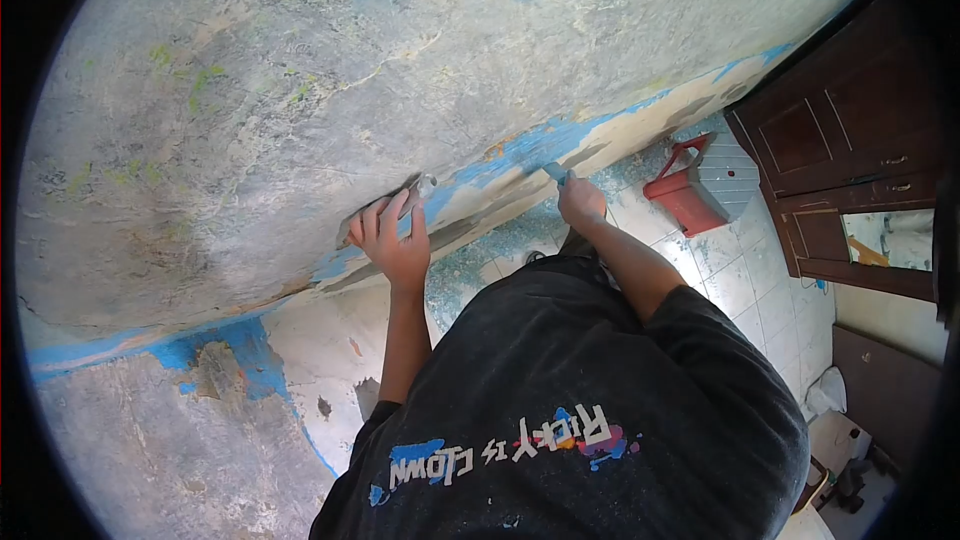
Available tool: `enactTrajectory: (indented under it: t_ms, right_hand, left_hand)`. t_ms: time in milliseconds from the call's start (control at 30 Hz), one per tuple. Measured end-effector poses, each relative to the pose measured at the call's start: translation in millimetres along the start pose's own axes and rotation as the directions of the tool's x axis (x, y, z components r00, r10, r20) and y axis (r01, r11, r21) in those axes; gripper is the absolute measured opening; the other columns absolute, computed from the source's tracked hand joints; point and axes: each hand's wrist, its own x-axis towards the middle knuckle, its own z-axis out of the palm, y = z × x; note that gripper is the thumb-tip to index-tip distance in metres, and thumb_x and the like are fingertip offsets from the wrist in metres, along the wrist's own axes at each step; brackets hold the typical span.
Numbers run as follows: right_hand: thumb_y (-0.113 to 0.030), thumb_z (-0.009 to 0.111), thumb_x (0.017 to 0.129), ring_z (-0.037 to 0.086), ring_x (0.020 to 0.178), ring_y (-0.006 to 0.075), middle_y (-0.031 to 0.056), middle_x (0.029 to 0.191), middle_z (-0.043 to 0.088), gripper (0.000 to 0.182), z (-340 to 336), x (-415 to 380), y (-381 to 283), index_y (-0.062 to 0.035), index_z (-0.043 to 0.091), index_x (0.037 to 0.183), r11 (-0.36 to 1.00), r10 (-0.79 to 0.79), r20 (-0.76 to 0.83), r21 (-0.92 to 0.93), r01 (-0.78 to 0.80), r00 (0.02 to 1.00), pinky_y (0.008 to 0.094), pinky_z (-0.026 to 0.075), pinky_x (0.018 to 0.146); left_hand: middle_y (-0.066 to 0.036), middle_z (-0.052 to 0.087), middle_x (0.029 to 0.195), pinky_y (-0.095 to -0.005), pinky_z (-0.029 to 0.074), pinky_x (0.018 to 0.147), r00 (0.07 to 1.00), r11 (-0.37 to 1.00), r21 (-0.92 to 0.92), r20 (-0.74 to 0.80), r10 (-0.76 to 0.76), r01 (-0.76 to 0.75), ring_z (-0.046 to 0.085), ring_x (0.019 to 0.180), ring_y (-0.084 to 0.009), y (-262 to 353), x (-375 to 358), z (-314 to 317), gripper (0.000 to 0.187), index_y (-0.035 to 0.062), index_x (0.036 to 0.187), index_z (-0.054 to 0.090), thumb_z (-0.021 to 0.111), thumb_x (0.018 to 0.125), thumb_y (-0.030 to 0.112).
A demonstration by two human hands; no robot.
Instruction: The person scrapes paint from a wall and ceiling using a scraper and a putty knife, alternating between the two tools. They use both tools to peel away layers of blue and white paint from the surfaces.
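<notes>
A grey wall point(300, 110) with worn patches and a strip of blue paint point(520, 152) rises in front of me. My left hand point(392, 240) rests against the wall with its fingers apart, beside a small hole with a pale rim point(428, 183). To the right, my right hand point(582, 202) is closed around a scraper point(554, 172), whose blade is at or close to the lower wall by the blue paint. Whether the blade touches the wall I cannot tell.
A red and grey plastic stool point(690, 195) stands on the tiled floor point(745, 275), which has blue-grey flakes near the wall. Dark wooden cabinets point(840, 130) stand at the right. A white bag point(827, 392) lies at the lower right.
</notes>
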Motion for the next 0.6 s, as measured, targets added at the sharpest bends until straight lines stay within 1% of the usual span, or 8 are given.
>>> enactTrajectory:
  t_ms: [67, 100, 167, 200, 267, 400, 500, 600]
  right_hand:
    - [-0.029, 0.054, 0.099, 0.070, 0.092, 0.0405, 0.0217, 0.097, 0.071, 0.030, 7.5, 9.3, 5.5, -0.0024, 0.059, 0.112, 0.999, -0.019, 0.001, -0.039, 0.019, 1.000, 0.0507, 0.056, 0.079]
    - [-0.026, 0.053, 0.098, 0.070, 0.092, 0.0394, 0.0207, 0.097, 0.071, 0.027, 7.4, 8.2, 5.1, -0.0028, 0.060, 0.109, 0.999, -0.004, -0.019, -0.038, 0.003, 1.000, 0.0499, 0.056, 0.079]
    - [-0.019, 0.051, 0.095, 0.071, 0.091, 0.0371, 0.0189, 0.096, 0.072, 0.021, 8.3, 6.5, -1.7, -0.0038, 0.063, 0.104, 0.999, 0.019, -0.060, -0.028, -0.021, 0.998, 0.0481, 0.056, 0.078]
    - [-0.019, 0.052, 0.096, 0.071, 0.091, 0.0370, 0.0189, 0.096, 0.072, 0.021, 3.7, 2.9, -8.3, -0.0039, 0.062, 0.105, 1.000, 0.012, -0.056, -0.026, -0.014, 0.998, 0.0481, 0.056, 0.078]
    - [-0.019, 0.052, 0.096, 0.071, 0.091, 0.0368, 0.0190, 0.096, 0.072, 0.020, -6.8, -12.9, -14.0, -0.0040, 0.062, 0.105, 0.999, 0.011, -0.042, -0.031, -0.013, 0.999, 0.0481, 0.056, 0.077]
    - [-0.022, 0.053, 0.097, 0.071, 0.091, 0.0376, 0.0203, 0.095, 0.072, 0.023, 12.3, 0.1, -2.5, -0.0031, 0.061, 0.107, 0.998, -0.035, -0.045, -0.050, 0.033, 0.998, 0.0485, 0.056, 0.077]
    - [-0.028, 0.054, 0.098, 0.070, 0.089, 0.0403, 0.0221, 0.094, 0.071, 0.029, 8.5, -1.3, -3.4, -0.0011, 0.060, 0.107, 0.999, -0.034, -0.060, -0.022, 0.032, 0.998, 0.0505, 0.055, 0.077]
    - [-0.027, 0.054, 0.098, 0.070, 0.089, 0.0401, 0.0221, 0.095, 0.071, 0.028, 6.5, -5.1, -6.0, -0.0012, 0.060, 0.106, 0.998, -0.040, -0.045, -0.039, 0.038, 0.998, 0.0505, 0.056, 0.078]
  left_hand:
    - [-0.006, 0.065, 0.098, -0.0428, 0.038, 0.092, 1.000, 1.000, 0.003, 0.004, 0.006, -0.006, 0.052, 0.099, -0.0292, -0.9, -0.8, 1.6, 0.029, 0.0107, 0.102, 0.074, 0.081, 0.073, 0.011]
    - [-0.007, 0.065, 0.098, -0.0426, 0.038, 0.091, 1.000, 1.000, 0.006, 0.003, 0.011, -0.011, 0.052, 0.099, -0.0292, -1.9, -0.7, 2.1, 0.030, 0.0106, 0.102, 0.074, 0.081, 0.073, 0.011]
    - [-0.003, 0.064, 0.099, -0.0445, 0.036, 0.094, 1.000, 0.999, -0.033, 0.007, -0.013, 0.013, 0.051, 0.100, -0.0284, -6.0, -4.9, 4.3, 0.029, 0.0152, 0.101, 0.074, 0.081, 0.073, 0.013]
    - [-0.002, 0.064, 0.099, -0.0454, 0.034, 0.096, 1.000, 0.998, -0.051, 0.006, -0.025, 0.025, 0.051, 0.101, -0.0281, -8.4, -4.8, 5.3, 0.029, 0.0176, 0.101, 0.074, 0.081, 0.073, 0.014]
    - [-0.002, 0.064, 0.099, -0.0453, 0.035, 0.095, 1.000, 0.999, -0.047, 0.007, -0.021, 0.022, 0.050, 0.100, -0.0281, -9.5, -5.5, 3.9, 0.030, 0.0173, 0.101, 0.074, 0.081, 0.073, 0.013]
    - [-0.003, 0.064, 0.099, -0.0443, 0.037, 0.094, 0.999, 0.997, -0.067, 0.016, -0.030, 0.031, 0.050, 0.099, -0.0284, -6.8, -3.6, 4.9, 0.029, 0.0164, 0.102, 0.074, 0.081, 0.073, 0.012]
    - [-0.006, 0.066, 0.098, -0.0415, 0.039, 0.089, 1.000, 0.999, -0.048, 0.003, 0.009, -0.008, 0.050, 0.098, -0.0296, -4.8, -1.5, 3.0, 0.030, 0.0108, 0.102, 0.074, 0.081, 0.073, 0.010]
    - [-0.003, 0.063, 0.099, -0.0435, 0.038, 0.093, 1.000, 0.998, -0.055, -0.004, -0.014, 0.014, 0.050, 0.099, -0.0284, -9.0, -5.6, 6.6, 0.029, 0.0158, 0.102, 0.074, 0.081, 0.074, 0.012]
